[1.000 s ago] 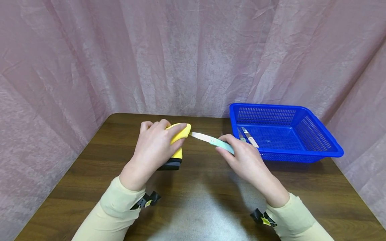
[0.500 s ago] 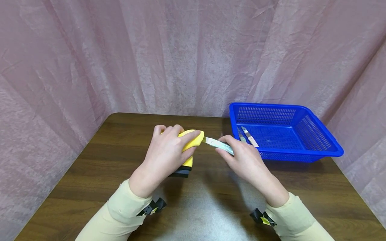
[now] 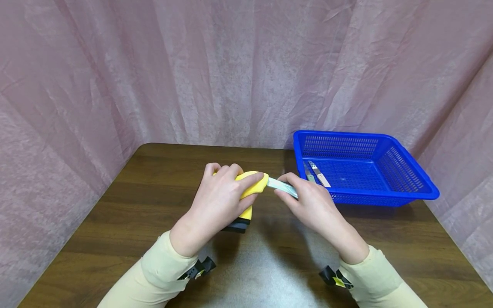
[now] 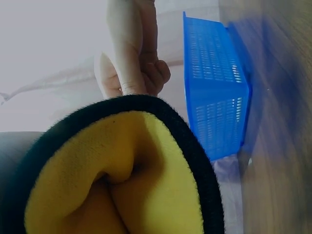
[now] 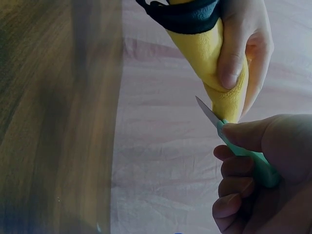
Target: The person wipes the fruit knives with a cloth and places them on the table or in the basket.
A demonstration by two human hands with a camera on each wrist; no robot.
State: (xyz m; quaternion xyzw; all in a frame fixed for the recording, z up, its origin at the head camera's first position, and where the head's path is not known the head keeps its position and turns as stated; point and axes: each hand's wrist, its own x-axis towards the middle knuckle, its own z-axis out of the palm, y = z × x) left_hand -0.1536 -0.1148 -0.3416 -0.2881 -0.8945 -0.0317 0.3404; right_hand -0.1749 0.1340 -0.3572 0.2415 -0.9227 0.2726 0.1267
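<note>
My left hand (image 3: 215,199) pinches a folded yellow cloth (image 3: 247,212) with a black edge and a grey side. A knife with a mint-green handle (image 3: 282,187) lies in the grip of my right hand (image 3: 316,205), its blade pointing left into the cloth. In the head view the cloth hides the blade. The right wrist view shows the metal blade (image 5: 207,111) sticking out beside the cloth (image 5: 229,105), which is folded over at the handle's front end. Close up in the left wrist view, loose cloth folds (image 4: 170,161) hang open.
A blue perforated basket (image 3: 385,194) stands at the right of the brown wooden table (image 3: 115,222). Inside, along its left side, lie a knife with a pale handle (image 3: 323,181) and another with a green handle (image 3: 310,175). A pink curtain (image 3: 231,77) hangs behind the table.
My left hand has moved right and a little nearer to me, sliding the cloth along the blade from the tip to the handle. My right hand has stayed almost still with the knife.
</note>
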